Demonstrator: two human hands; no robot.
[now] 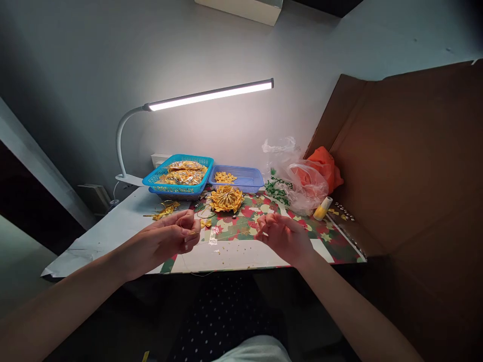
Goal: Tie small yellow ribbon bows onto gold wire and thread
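Observation:
My left hand (171,234) is closed in a pinch above the table's front part, with a thin gold thread between the fingertips. Across from it, my right hand (283,236) also has its fingers pinched together, and the fine thread (236,234) appears to stretch between the two hands. Whether a needle is in either hand is too small to tell. Just beyond my left fingertips lies a small gold ribbon bow (206,223). A round cluster of gold bows (226,199) sits behind it, and a gold bunch with stems (165,210) lies to the left.
At the back stand a turquoise basket (149,180) of bagged gold pieces and a blue-violet tray (251,176) with small yellow pieces. Plastic bags (307,183), a yellow thread cone (323,208) and a cardboard panel (407,161) are on the right. A lamp (211,95) arches overhead.

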